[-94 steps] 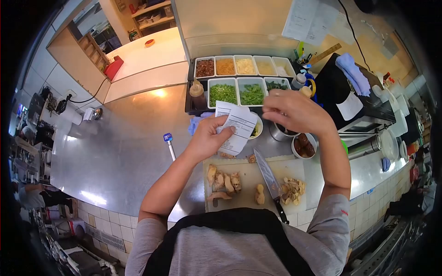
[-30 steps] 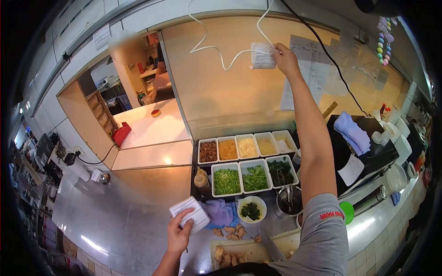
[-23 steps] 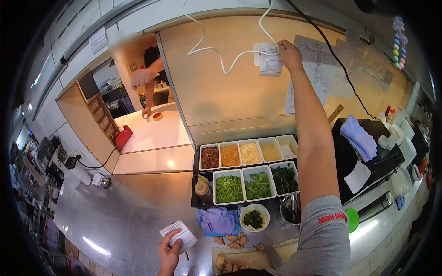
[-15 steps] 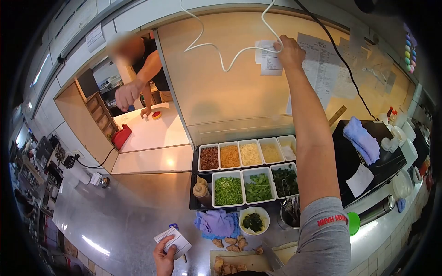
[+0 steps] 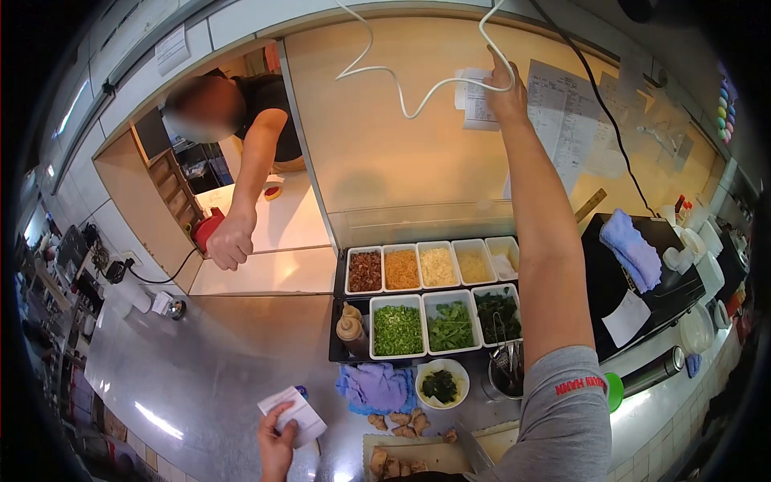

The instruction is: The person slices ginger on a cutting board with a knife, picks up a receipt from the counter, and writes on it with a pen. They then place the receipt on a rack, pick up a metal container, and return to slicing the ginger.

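My left hand (image 5: 277,450) pinches a folded white paper slip (image 5: 299,419) between thumb and fingers, low over the steel counter. Stretched up to the wall panel, my right hand (image 5: 509,92) has its fingers closed at the right edge of a small printed slip (image 5: 480,106). A white cable crosses in front of that hand, and its fingertips are partly hidden. Larger printed sheets (image 5: 554,120) are fixed on the wall just right of it. Near my left hand lie a purple cloth (image 5: 374,389) and a bowl with dark greens (image 5: 442,386).
Topping tubs, among them chopped scallion (image 5: 398,330), stand below the panel beside a squeeze bottle (image 5: 350,330). A knife (image 5: 474,447) and meat pieces (image 5: 393,464) lie on a cutting board. Through the hatch, a person's arm (image 5: 259,165) reaches toward the counter.
The person in the hatch has leaned in and lowered a fist toward the ledge. My left hand has shifted slightly left with its slip. My right hand has turned a little at the wall slip.
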Demonstrator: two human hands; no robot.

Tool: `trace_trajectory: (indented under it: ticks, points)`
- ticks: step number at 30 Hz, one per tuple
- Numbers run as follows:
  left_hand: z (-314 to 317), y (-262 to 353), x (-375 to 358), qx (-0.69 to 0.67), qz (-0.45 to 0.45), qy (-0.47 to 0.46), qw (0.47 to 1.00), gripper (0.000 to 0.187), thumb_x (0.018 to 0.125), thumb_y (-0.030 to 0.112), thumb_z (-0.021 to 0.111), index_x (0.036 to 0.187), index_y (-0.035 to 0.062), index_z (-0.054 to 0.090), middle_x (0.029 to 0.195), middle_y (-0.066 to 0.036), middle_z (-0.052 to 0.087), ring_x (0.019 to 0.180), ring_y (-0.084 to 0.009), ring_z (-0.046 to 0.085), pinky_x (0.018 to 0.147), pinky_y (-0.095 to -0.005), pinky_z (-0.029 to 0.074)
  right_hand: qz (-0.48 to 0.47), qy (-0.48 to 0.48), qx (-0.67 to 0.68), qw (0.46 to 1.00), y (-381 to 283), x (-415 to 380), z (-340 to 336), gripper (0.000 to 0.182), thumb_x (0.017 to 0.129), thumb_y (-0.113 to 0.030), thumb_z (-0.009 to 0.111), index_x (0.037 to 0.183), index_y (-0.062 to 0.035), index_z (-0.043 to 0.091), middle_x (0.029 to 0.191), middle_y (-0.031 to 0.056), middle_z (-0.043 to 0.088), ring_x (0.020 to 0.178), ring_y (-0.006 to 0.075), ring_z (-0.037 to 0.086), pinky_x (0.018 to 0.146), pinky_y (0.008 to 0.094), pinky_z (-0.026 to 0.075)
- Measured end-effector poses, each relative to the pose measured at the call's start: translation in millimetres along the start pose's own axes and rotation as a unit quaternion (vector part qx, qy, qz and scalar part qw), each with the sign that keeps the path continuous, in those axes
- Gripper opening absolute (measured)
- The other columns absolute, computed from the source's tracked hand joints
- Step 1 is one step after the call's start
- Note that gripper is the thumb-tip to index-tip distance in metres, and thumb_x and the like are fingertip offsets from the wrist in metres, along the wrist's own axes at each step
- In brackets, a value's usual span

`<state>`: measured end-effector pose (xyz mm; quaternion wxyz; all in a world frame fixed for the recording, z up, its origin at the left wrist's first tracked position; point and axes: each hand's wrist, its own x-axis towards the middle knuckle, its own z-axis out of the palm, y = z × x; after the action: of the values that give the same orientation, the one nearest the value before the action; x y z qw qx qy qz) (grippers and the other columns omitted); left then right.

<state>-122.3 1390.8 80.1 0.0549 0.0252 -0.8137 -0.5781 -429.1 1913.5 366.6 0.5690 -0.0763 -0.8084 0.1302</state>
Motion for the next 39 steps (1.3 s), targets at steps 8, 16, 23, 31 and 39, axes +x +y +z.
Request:
trace_trajectory:
  ticks: [8,16,23,31,39]
  points:
    - [-29.3,39.3,165.7,-0.071,0.009,-0.273,0.959,0.024,0.086,0.011,0.063,0.108,0.0018,0.068,0.104,-0.008,0.067,0.093,-0.0137,0.061,0.084,-0.0268,0.047,0.013,-0.008,0.039,0.999,-13.0,-23.1,-32.5,0.038,0.085,-0.006,0.054,0.122,-0.0126,0.057,0.108,0.0156,0.061,0.099,0.0321,0.062,0.084,0.0414,0.051]
    - [-45.7,39.5,245.9,0.126,0.035,-0.24,0.962,0.02,0.087,0.017,0.063,0.098,0.0011,0.07,0.096,-0.005,0.068,0.086,-0.0118,0.06,0.078,-0.0246,0.046,-0.016,-0.182,0.032,0.983,0.5,-120.4,-184.0,0.02,0.086,-0.017,0.061,0.102,-0.0068,0.067,0.095,0.0097,0.064,0.078,0.0207,0.062,0.074,0.0326,0.05]
    - [-19.4,42.7,147.1,0.045,0.097,-0.233,0.967,0.021,0.085,-0.001,0.055,0.1,0.006,0.067,0.102,-0.003,0.066,0.096,-0.0123,0.058,0.086,-0.0247,0.042,0.16,-0.366,-0.014,0.917,99.0,-250.6,-245.8,0.029,0.085,-0.024,0.058,0.103,-0.0038,0.066,0.096,0.0195,0.067,0.093,0.0354,0.063,0.083,0.0401,0.049]
    - [-9.0,14.6,44.8,0.03,0.126,-0.195,0.972,0.02,0.083,-0.005,0.059,0.1,0.0023,0.066,0.103,-0.005,0.06,0.099,-0.0164,0.056,0.085,-0.0257,0.042,0.204,-0.46,-0.183,0.845,173.3,-344.5,-218.2,0.04,0.09,-0.031,0.048,0.112,0.0004,0.061,0.115,0.0225,0.061,0.107,0.0374,0.058,0.094,0.0408,0.044]
    - [-24.7,16.7,11.5,-0.003,0.104,-0.143,0.984,0.024,0.082,-0.007,0.057,0.102,0.0004,0.067,0.097,-0.006,0.056,0.094,-0.0168,0.056,0.08,-0.0251,0.043,0.579,-0.322,0.09,0.743,183.4,-374.2,-212.2,0.035,0.083,-0.046,0.059,0.099,-0.0154,0.065,0.1,0.0038,0.061,0.097,0.0222,0.052,0.085,0.0495,0.037]
